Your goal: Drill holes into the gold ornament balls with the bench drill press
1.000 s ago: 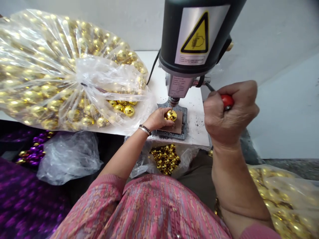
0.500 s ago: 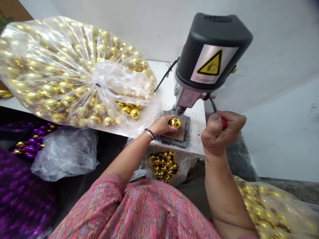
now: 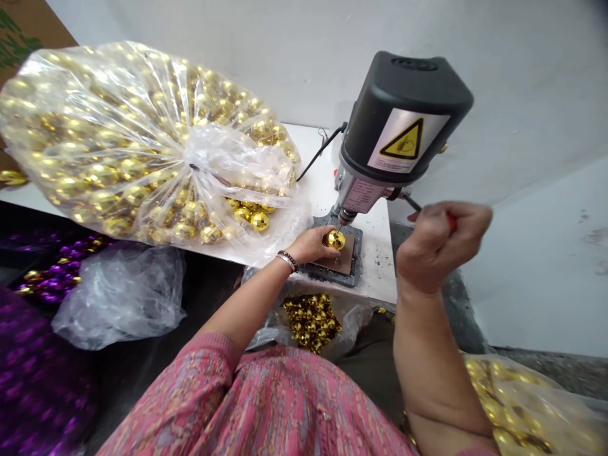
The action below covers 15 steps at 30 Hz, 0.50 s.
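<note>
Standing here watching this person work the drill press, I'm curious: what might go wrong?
The left hand holds the faceted gold ball right by the drill bit, so a slip might cut a finger. With no clamp visible, the round ball could also spin or roll if the bit catches. If the right hand pulls the lever too hard, the ball might crack.

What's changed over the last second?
The head view shifted, showing more of the drill press and the brown box. The right hand swung inward with the red-knobbed lever, then back outward. Nothing was visibly taken or let go: the left hand stays at the gold ball, under the chuck.
</note>
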Available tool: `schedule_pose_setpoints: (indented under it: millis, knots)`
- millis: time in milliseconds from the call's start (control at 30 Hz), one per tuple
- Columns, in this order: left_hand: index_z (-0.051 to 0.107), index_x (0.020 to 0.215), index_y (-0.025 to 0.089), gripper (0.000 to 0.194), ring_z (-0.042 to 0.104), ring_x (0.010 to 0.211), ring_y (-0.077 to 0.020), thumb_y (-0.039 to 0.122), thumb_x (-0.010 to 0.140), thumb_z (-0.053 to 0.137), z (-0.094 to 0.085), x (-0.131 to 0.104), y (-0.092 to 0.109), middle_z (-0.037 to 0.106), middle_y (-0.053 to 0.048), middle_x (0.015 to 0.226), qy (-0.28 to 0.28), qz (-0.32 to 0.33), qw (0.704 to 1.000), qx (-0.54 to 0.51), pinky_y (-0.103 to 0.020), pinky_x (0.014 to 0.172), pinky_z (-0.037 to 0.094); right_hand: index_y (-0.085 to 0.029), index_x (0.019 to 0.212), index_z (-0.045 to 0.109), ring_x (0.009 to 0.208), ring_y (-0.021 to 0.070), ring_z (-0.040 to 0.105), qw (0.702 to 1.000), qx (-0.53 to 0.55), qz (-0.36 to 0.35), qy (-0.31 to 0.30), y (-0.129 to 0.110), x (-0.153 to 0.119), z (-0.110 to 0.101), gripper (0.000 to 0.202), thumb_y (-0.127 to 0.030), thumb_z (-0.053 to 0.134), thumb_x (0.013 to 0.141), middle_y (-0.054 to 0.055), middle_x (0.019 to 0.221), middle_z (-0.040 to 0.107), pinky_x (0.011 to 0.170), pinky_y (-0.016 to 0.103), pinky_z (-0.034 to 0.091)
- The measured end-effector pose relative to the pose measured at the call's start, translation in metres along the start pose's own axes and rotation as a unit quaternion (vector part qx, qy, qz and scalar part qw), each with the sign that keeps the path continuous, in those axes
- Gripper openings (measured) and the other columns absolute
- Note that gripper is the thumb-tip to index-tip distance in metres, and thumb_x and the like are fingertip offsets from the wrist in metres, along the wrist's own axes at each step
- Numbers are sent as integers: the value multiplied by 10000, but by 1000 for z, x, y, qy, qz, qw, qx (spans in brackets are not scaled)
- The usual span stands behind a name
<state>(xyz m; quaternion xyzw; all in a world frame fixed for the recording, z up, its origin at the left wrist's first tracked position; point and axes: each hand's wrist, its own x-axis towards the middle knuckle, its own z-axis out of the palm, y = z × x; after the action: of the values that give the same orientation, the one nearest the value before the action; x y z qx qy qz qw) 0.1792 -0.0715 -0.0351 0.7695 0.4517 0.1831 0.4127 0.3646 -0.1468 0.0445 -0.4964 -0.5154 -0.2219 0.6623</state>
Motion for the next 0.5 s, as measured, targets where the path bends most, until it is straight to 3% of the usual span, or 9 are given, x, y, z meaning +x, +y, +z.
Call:
schedule_pose_setpoints:
  millis: [167, 267, 333, 433, 500]
  knots:
    - [797, 1464, 195, 738, 799, 1294, -333, 212, 764, 1030, 5, -21, -8, 852, -117, 1395, 20, 48, 999, 3, -460, 1184, 626, -219, 878, 460, 633, 73, 462, 996, 7, 83, -38, -3, 48, 12, 245, -375, 534, 1051, -57, 778, 477, 695, 284, 442]
    - [812, 1468, 240, 878, 716, 1489, -389, 252, 654, 1140, 0, -46, -17, 776, -168, 1583, 5, 119, 992, 33, -535, 1307, 554, -224, 885, 448, 665, 76, 455, 995, 16, 85, -51, 1, 53, 11, 216, -363, 541, 1022, -53, 809, 467, 717, 292, 446]
    - [810, 1483, 256, 822, 733, 1460, -368, 298, 724, 1124, -11, -60, -23, 778, -168, 1579, 12, 125, 992, 31, -520, 1284, 574, -227, 884, 435, 681, 80, 453, 994, 19, 86, -60, 4, 51, 9, 217, -365, 544, 1012, -49, 822, 458, 722, 295, 442]
    - [810, 1469, 220, 429, 806, 1268, -301, 280, 1045, 835, -41, -68, -30, 829, -166, 1442, 115, 38, 991, 57, -461, 1184, 626, -226, 881, 430, 683, 79, 453, 994, 22, 80, -69, 7, 49, 6, 235, -380, 555, 1008, -49, 828, 455, 729, 311, 453]
    - [816, 1433, 175, 362, 790, 1323, -316, 183, 1112, 648, -66, -63, -34, 811, -208, 1460, 219, -54, 966, 124, -453, 1228, 589, -223, 882, 433, 674, 72, 450, 995, 24, 70, -67, 8, 48, 6, 249, -383, 563, 1021, -52, 826, 451, 725, 312, 467]
